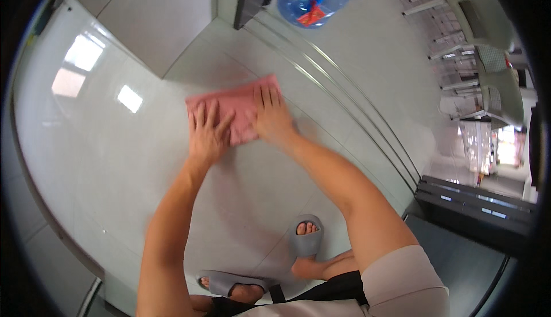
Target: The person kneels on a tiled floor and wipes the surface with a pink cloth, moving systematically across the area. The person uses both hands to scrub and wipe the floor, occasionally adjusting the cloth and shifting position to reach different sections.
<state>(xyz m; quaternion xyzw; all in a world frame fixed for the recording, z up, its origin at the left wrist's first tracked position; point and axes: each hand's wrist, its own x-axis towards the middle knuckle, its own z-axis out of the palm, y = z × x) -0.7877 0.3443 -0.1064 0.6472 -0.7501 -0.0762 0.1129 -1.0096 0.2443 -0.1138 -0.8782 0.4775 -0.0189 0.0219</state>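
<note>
A pink cloth [241, 102] lies spread flat on the glossy tiled floor [258, 196]. My left hand [208, 132] presses on its left part, fingers spread and palm down. On the cloth's right part rests my right hand [273, 117], also palm down, its fingers closer together and slightly blurred. Neither hand grips the cloth; both lie on top of it. Part of the cloth is hidden beneath the hands.
Beyond the cloth stands a pale cabinet corner [163, 59]. Metal sliding-door tracks [344, 76] cross the floor on the right. Past them lies a clear blue water jug [316, 3]. Chairs [482, 11] stand farther right. Grey slippers [306, 239] are on my feet.
</note>
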